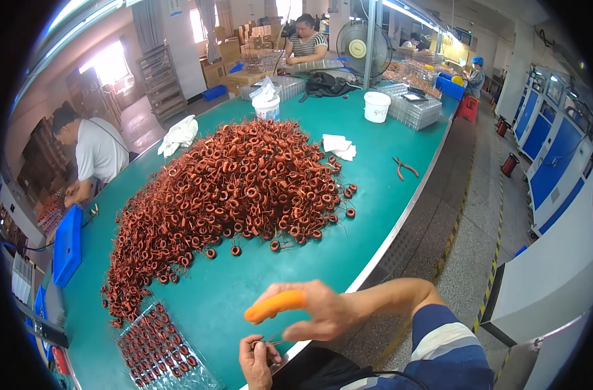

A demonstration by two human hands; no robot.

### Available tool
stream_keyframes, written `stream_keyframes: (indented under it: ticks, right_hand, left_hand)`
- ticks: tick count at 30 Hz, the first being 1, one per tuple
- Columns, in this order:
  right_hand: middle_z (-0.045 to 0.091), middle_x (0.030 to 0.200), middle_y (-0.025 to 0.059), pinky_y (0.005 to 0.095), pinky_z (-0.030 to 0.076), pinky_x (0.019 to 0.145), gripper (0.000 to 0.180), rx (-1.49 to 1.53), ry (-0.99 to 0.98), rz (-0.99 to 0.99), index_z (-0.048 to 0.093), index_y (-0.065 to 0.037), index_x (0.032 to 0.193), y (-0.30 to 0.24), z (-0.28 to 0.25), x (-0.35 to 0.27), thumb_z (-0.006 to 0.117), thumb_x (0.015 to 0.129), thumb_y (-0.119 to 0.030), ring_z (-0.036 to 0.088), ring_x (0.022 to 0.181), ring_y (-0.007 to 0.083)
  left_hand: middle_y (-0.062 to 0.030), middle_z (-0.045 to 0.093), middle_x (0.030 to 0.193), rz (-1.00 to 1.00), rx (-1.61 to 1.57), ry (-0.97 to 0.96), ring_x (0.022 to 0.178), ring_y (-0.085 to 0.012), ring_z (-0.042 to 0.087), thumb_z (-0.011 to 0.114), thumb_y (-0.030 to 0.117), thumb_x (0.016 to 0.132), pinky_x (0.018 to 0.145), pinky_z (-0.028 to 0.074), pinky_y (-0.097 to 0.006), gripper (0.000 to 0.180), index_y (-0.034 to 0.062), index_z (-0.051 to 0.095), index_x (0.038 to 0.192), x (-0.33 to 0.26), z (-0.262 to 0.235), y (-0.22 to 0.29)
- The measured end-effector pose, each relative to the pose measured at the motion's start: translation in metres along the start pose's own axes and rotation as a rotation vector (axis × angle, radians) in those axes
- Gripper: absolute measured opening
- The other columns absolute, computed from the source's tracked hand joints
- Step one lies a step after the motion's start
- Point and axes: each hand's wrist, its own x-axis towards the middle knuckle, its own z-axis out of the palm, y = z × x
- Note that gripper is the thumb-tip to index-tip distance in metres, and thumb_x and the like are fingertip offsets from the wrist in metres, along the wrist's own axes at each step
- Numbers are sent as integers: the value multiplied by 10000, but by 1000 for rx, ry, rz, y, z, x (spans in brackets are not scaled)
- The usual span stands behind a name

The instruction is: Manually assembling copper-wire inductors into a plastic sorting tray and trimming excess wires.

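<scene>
My left hand (257, 361) is at the table's front edge, its thumb and fingers pinched on a small dark wire-wound ring coil, mostly hidden by the fingers. Thin wire leads stick out of it toward the right. Just above hovers my right hand (319, 311), slightly blurred, with an orange finger cot (277, 305) on the outstretched index finger. Its thumb is apart from that finger, close to the wire leads. A big heap of reddish-brown ring coils (238, 182) covers the middle of the table. Left of my hands lies a clear plastic tray (202, 376) filled with rows of coils.
On the green table (387, 162) are red-handled pliers (405, 169), white paper (339, 147), a white tub (376, 107), stacked clear trays (414, 112) and a white cloth (179, 134). A blue bin (67, 246) stands at the left edge. Co-workers sit beyond; machines (556, 146) line the right.
</scene>
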Motion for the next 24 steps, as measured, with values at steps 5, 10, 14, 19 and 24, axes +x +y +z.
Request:
stream_keyframes:
  ticks: [5,10,14,19,24]
  right_hand:
    - [584,1076,190,371,459,831,274,601,122,-56,591,6,1054,-54,8,26,527,913,-220,585,927,281]
    - [590,1023,176,347,460,766,221,584,219,-127,601,10,1023,-55,16,26,547,903,-168,578,866,251]
    - [595,982,165,328,460,714,178,521,241,-213,610,13,997,-52,10,31,563,895,-125,572,816,227]
    - [601,929,151,304,461,648,126,422,283,-340,620,17,966,-63,23,41,583,885,-73,565,755,198]
    - [552,1163,166,380,485,870,444,-272,191,-268,577,-2,1190,22,19,4,726,783,-97,591,1018,280]
  left_hand:
    - [-39,540,755,152,234,50,655,-110,552,544,196,962,567,466,-220,222,28,485,1095,3,-7,-8]
    - [-91,548,714,-40,-52,-20,566,-155,543,506,169,979,525,459,-254,202,12,456,1095,3,-9,-2]
    - [-102,551,709,8,-24,-37,580,-162,550,509,141,968,536,466,-257,198,12,451,1106,5,-8,-3]
    - [-92,551,900,28,-169,-69,724,-149,550,539,74,940,660,476,-262,277,12,432,1187,4,-9,3]
    - [-67,558,778,57,-239,46,592,-136,556,550,170,956,529,466,-246,241,22,476,1132,3,-10,0]
